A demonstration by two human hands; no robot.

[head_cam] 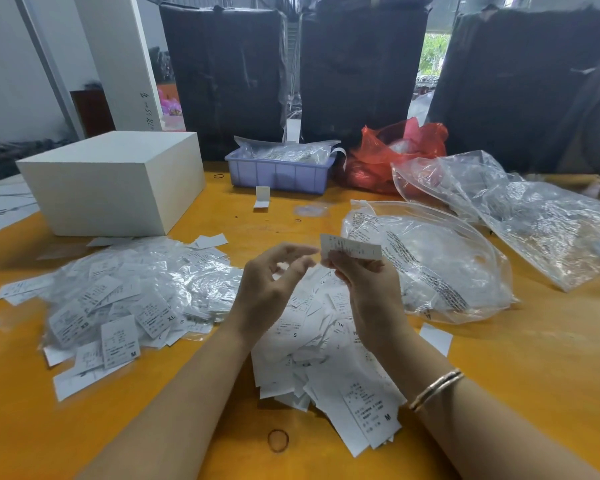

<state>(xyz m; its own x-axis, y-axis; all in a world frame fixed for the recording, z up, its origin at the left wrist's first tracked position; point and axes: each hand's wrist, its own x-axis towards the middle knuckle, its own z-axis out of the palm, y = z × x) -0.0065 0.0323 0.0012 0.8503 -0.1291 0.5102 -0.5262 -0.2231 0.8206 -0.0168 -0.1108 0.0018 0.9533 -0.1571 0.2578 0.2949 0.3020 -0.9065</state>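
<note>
Label (351, 250) is pinched by the right hand (369, 289) and raised over the loose pile (326, 362); the left hand (272, 275) is held relaxed and empty just beside it. Sorting seems in hand, so a drop onto the left heap (125, 299) is probably called for. Bare table (284, 226) is left ahead; bags (447, 271) crowd the right.

Box (111, 181) left of tray (278, 174); bags (447, 265) right; labels (118, 306) in front.

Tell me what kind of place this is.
Likely a garment packing workshop: size labels heaped on the table, one label in the right hand, clear bags beside, black-wrapped bales behind.
</note>
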